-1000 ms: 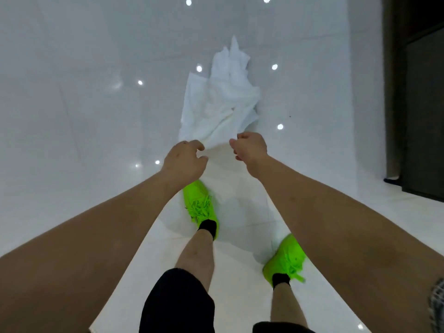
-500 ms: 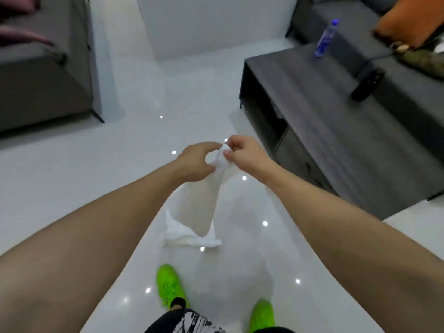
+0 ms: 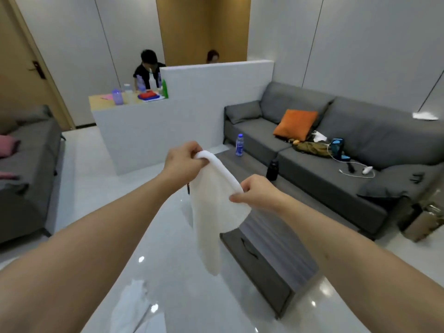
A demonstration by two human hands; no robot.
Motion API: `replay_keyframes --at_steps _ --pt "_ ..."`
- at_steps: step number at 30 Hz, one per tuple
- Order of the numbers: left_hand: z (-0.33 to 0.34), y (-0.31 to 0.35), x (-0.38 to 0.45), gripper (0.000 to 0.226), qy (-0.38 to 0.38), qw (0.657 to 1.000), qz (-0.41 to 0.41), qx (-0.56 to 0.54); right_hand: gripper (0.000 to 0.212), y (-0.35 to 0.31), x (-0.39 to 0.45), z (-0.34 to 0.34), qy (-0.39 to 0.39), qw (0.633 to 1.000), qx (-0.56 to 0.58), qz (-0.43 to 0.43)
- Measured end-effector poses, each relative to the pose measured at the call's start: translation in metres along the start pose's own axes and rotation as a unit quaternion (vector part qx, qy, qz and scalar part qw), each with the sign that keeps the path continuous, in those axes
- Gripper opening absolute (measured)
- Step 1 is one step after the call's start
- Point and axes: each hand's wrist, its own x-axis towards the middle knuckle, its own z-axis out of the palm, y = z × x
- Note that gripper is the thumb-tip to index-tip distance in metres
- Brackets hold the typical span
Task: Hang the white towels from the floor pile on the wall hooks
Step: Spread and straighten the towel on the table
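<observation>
A white towel (image 3: 211,212) hangs in the air in front of me, held by its top edge with both hands. My left hand (image 3: 182,163) grips the upper far end of that edge. Lower and nearer, my right hand (image 3: 258,192) pinches the other end. The rest of the towel droops down between my arms toward the glossy white floor (image 3: 101,188). No wall hooks and no floor pile are in view.
A dark low table (image 3: 269,255) stands just right of the towel, with a water bottle (image 3: 239,144) and a black bottle (image 3: 272,169) on it. A grey sofa (image 3: 336,150) lines the right wall. A white partition (image 3: 192,111) stands ahead, with two people behind it. Another grey sofa (image 3: 21,179) stands at left.
The view rose from the floor to the room. Both hands lifted the towel off the floor and spread apart along its top edge.
</observation>
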Motion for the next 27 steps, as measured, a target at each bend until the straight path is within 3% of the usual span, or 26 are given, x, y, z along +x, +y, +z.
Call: replay_keyframes --at_steps 4,6,9,11,14,18,20,22,24,27 --pt "0.008 0.039 0.032 0.002 0.095 0.992 -0.038 -0.077 0.012 0.03 -0.012 -0.049 0.053 0.998 -0.016 0.012" --pt "0.021 0.056 0.05 0.008 0.082 0.99 -0.041 -0.105 0.009 0.041 -0.013 -0.076 0.124 0.992 0.002 0.0" --pt "0.06 0.083 0.073 0.046 -0.108 0.989 0.008 -0.104 0.01 0.047 -0.006 -0.12 0.237 0.969 0.065 -0.036" --pt "0.096 0.107 0.08 0.064 -0.263 0.958 0.052 -0.105 0.007 0.047 -0.001 -0.149 0.286 0.95 0.104 -0.064" --pt "0.159 0.14 0.091 0.05 -0.391 0.906 0.073 -0.147 0.008 0.055 0.009 -0.187 0.309 0.942 0.113 -0.065" --pt "0.228 0.18 0.127 0.021 -0.352 0.908 0.051 -0.221 0.031 0.1 0.018 -0.24 0.318 0.945 0.082 -0.015" --pt "0.247 0.2 0.158 0.018 -0.31 0.918 0.046 -0.244 0.042 0.131 0.018 -0.268 0.271 0.961 0.051 0.022" --pt "0.259 0.216 0.19 0.019 -0.27 0.924 0.043 -0.269 0.031 0.162 0.025 -0.291 0.234 0.968 -0.041 0.083" --pt "0.269 0.227 0.219 0.019 -0.253 0.926 0.048 -0.276 0.013 0.183 0.038 -0.312 0.257 0.953 -0.099 0.124" --pt "0.287 0.235 0.246 0.019 -0.27 0.934 0.077 -0.221 0.004 0.19 0.064 -0.34 0.333 0.937 -0.034 0.098"
